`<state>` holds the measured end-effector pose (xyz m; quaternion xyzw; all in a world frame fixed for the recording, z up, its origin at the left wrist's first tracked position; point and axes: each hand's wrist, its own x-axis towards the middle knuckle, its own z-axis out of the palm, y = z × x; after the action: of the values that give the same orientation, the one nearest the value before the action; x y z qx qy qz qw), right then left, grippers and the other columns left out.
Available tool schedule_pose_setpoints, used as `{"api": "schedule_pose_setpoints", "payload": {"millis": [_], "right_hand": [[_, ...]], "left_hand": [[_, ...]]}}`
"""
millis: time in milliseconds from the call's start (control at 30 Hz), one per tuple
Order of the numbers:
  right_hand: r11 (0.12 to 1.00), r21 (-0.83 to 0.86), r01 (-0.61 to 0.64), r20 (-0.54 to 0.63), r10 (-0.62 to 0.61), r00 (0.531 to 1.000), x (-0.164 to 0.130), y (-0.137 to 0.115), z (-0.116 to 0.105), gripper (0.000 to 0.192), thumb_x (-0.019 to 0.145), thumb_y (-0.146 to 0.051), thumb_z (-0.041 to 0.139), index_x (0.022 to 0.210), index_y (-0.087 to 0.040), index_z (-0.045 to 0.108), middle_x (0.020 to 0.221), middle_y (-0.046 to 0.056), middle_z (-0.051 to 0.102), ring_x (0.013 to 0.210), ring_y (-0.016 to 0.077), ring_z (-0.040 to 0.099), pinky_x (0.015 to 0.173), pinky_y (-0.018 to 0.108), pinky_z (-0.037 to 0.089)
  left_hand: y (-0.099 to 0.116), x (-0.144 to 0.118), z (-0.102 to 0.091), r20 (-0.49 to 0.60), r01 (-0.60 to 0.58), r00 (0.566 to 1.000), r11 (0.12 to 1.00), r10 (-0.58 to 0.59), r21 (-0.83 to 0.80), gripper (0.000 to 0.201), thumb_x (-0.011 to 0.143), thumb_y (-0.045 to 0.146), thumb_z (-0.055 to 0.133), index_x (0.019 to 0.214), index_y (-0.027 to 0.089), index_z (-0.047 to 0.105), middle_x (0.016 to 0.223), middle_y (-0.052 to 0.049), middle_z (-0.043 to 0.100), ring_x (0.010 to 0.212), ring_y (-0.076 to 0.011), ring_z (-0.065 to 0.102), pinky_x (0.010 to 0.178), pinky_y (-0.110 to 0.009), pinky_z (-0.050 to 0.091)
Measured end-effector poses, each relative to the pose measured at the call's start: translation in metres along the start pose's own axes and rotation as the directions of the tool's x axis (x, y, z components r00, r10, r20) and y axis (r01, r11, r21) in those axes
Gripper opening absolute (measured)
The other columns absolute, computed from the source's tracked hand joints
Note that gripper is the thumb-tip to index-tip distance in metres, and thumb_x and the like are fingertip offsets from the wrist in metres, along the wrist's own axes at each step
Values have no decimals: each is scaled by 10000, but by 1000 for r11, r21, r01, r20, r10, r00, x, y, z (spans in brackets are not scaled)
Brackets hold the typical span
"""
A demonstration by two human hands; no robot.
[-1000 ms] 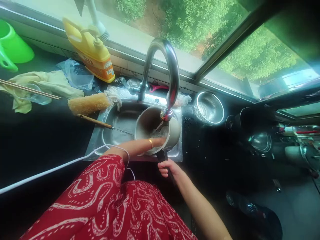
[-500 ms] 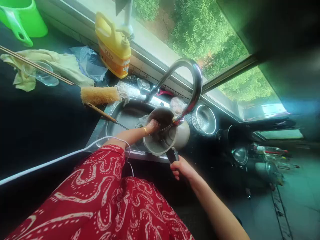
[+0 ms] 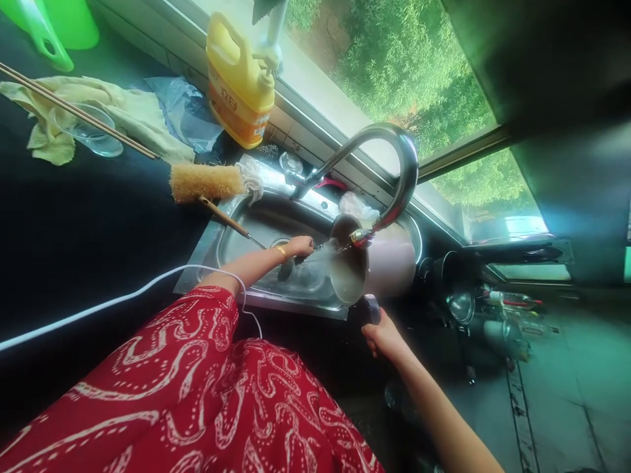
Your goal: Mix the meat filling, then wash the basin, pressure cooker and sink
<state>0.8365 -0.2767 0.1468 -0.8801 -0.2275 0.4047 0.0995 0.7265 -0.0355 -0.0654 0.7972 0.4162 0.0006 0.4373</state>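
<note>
My right hand [image 3: 385, 335] grips the dark handle [image 3: 371, 309] of a pale, deep pot [image 3: 392, 261]. The pot is tipped on its side at the sink's right end, its mouth facing left beneath the faucet [image 3: 363, 238]. Water runs from the spout at the pot's mouth and sprays left. Over the sink basin [image 3: 249, 230], apart from the pot, my left hand [image 3: 300, 246] is closed; whatever its fingers hold is hidden. Below that hand, something dark shows near the drain.
A loofah [image 3: 207, 182] and a wooden-handled tool [image 3: 229, 220] lie at the sink's left edge. Behind stands a yellow detergent jug [image 3: 240, 85]. A white cable [image 3: 123, 299] crosses my left forearm. Chopsticks [image 3: 81, 112] lie over a cloth [image 3: 133, 121].
My left hand has come out of the pot and now hangs over the basin. The pot has moved right and tipped further, its mouth turning left. My view has shifted slightly.
</note>
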Motion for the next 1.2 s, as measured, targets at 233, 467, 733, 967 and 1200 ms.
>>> {"api": "schedule_pose_setpoints", "payload": {"millis": [233,467,733,967,1200], "right_hand": [[997,-12,74,-108,-75,991,16,28,-1,625,622,-195,556,1216,-196,361,435,-134,403,312,103,387,284,193,334],[888,394,236,-80,-223,972,44,56,53,644,590,-315,627,1153,-207,333,426,-178,377,298,74,343,295,182,320],[721,591,363,-87,-390,917,75,41,123,471,618,-284,633,990,-250,346,440,-179,357,290,74,354,306,197,328],[694,605,391,-74,-440,895,88,22,135,417,623,-260,612,937,-256,338,431,-171,375,300,76,363,325,200,321],[694,610,382,-43,-453,891,88,29,128,444,636,-273,621,990,-251,354,441,-171,388,301,78,370,334,202,330]], "left_hand": [[-1,6,6,20,-84,996,994,83,75,309,832,256,539,1108,179,655,1121,-104,694,997,-240,645,763,-261,459],[28,-5,-14,-132,-514,810,800,571,308,300,871,317,535,1119,179,633,1033,-89,691,940,-217,644,765,-271,442],[46,15,-23,-64,-415,854,751,516,514,300,926,200,441,1074,78,671,950,-188,687,929,-281,647,780,-364,458],[81,-28,3,199,-529,830,849,522,-20,355,968,312,410,1202,171,637,1068,-81,690,915,-191,641,784,-281,473],[49,-41,-12,169,-638,763,769,624,46,333,945,255,430,1171,199,668,1060,-58,671,854,-169,635,748,-260,463]]}}
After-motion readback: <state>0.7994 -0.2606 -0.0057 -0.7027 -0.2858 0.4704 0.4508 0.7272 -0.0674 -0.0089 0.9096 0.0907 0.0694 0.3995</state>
